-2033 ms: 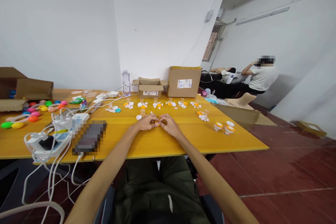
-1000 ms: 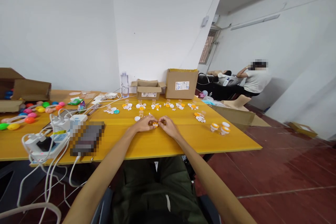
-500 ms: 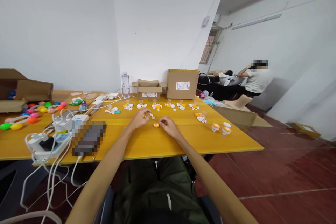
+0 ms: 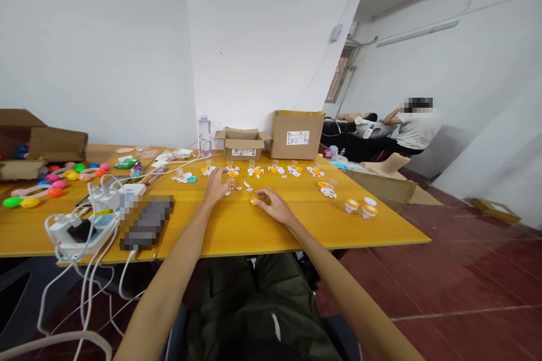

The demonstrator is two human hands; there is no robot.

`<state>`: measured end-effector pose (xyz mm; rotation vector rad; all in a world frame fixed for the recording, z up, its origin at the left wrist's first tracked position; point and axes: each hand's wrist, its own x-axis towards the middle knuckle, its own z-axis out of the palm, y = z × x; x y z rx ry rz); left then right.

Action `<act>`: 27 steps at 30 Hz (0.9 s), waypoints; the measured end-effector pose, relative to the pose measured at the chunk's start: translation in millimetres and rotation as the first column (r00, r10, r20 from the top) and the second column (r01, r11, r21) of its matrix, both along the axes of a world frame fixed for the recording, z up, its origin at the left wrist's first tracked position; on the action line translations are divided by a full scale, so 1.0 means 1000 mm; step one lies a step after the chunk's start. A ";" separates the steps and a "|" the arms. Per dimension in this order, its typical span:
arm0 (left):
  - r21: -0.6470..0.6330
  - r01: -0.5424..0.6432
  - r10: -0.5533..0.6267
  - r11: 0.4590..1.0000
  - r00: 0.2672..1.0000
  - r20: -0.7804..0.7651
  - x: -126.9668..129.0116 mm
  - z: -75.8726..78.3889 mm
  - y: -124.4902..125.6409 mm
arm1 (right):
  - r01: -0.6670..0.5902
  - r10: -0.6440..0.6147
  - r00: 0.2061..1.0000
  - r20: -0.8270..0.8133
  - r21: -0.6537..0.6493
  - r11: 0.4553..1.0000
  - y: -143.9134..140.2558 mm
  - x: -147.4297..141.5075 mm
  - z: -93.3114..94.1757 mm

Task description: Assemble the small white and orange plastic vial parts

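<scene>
While you sat at the yellow table (image 4: 322, 225), both of your arms were stretched out across it.
Left hand: your left hand (image 4: 217, 186) lay palm down with the fingers spread flat and loose, gripping nothing; its fingertips reached a small clear vial (image 4: 231, 183) and the white bits beside it.
Right hand: your right hand (image 4: 273, 203) rested on the table, fingers curled in lightly, the fingertips touching the orange cap (image 4: 254, 200); whether you actually pinched it could not be told.
Orange cap: it sat on the table just in front of your right fingertips, between your two hands, near the middle of the table. It looked round and lay flat, face up; too small to make out any long axis.
Vial: it stood upright, long axis vertical, mouth up.
Behind: a row of white and orange parts (image 4: 277, 169) ran across the table, with two cardboard boxes (image 4: 296, 134) by the wall.
Right side: three orange-lidded pots (image 4: 362, 206) stood near the table's edge.
Left side: power strips (image 4: 80, 225) with white cables lay well apart from your hands.
</scene>
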<state>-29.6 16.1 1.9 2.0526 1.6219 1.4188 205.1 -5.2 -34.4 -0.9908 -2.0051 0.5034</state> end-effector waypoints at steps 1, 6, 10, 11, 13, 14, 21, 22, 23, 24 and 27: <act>-0.030 0.011 -0.011 0.999 1.000 -0.004 0.000 -0.001 0.000 | 0.001 -0.001 1.000 0.016 0.011 1.000 -0.002 0.000 0.001; -0.129 0.067 -0.081 0.989 0.991 -0.104 0.004 -0.006 -0.002 | 0.035 -0.040 0.995 0.096 0.046 0.998 -0.005 -0.001 0.003; -0.097 0.099 -0.120 0.990 0.964 -0.239 0.006 -0.009 -0.005 | 0.038 -0.046 0.993 0.107 0.069 0.997 -0.005 0.000 0.002; -0.072 0.109 -0.125 0.991 0.955 -0.268 0.007 -0.009 -0.006 | 0.040 -0.049 0.993 0.108 0.077 0.996 -0.005 0.000 0.002; -0.018 0.131 -0.130 0.991 0.940 -0.317 0.008 -0.008 -0.009 | 0.048 -0.058 0.991 0.117 0.086 0.995 -0.005 0.000 0.001; 0.008 0.143 -0.132 0.990 0.932 -0.337 0.009 -0.007 -0.010 | 0.051 -0.062 0.991 0.121 0.089 0.995 -0.005 -0.001 0.001; 0.106 0.179 -0.119 0.978 0.900 -0.420 0.018 -0.002 -0.016 | 0.083 -0.086 0.995 0.057 0.062 0.995 0.008 0.002 -0.002; 0.113 0.181 -0.116 0.977 0.895 -0.430 0.020 -0.002 -0.017 | 0.094 -0.097 0.994 0.060 0.050 0.994 0.011 0.003 -0.002; 0.118 0.186 -0.116 0.975 0.890 -0.441 0.022 -0.001 -0.018 | 0.101 -0.104 0.992 0.069 0.043 0.994 0.014 0.003 -0.002; 0.121 0.194 -0.120 0.973 0.883 -0.454 0.024 -0.001 -0.019 | 0.105 -0.108 0.991 0.084 0.042 0.994 0.016 0.003 -0.002; 0.117 0.236 -0.149 0.965 0.854 -0.499 0.030 0.002 -0.023 | 0.098 -0.107 0.984 0.145 0.066 0.993 0.019 0.001 0.001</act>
